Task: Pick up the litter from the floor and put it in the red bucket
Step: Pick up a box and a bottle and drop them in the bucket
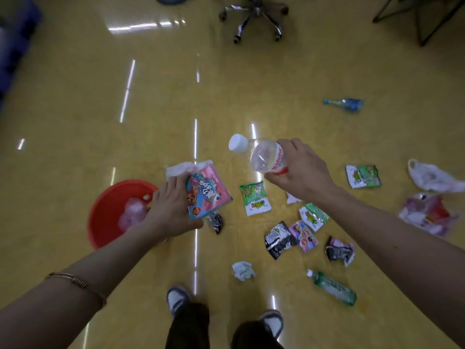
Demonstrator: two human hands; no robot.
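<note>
My left hand [173, 207] grips a pink and blue snack packet [207, 191] together with white crumpled paper [181, 168], just right of the red bucket [105, 212]. The bucket stands on the floor at the left and holds a clear plastic bag and a small scrap. My right hand [299, 170] holds a clear plastic bottle [264, 154] with a white cap and red label, raised above the floor. Several wrappers [255, 197] lie scattered on the yellow floor below and to the right.
A green bottle [332, 287] and a crumpled tissue [242, 270] lie near my feet [177, 297]. A blue bottle [344, 104] lies farther right. White and purple bags [432, 177] sit at the right edge. An office chair base [254, 18] stands at the top.
</note>
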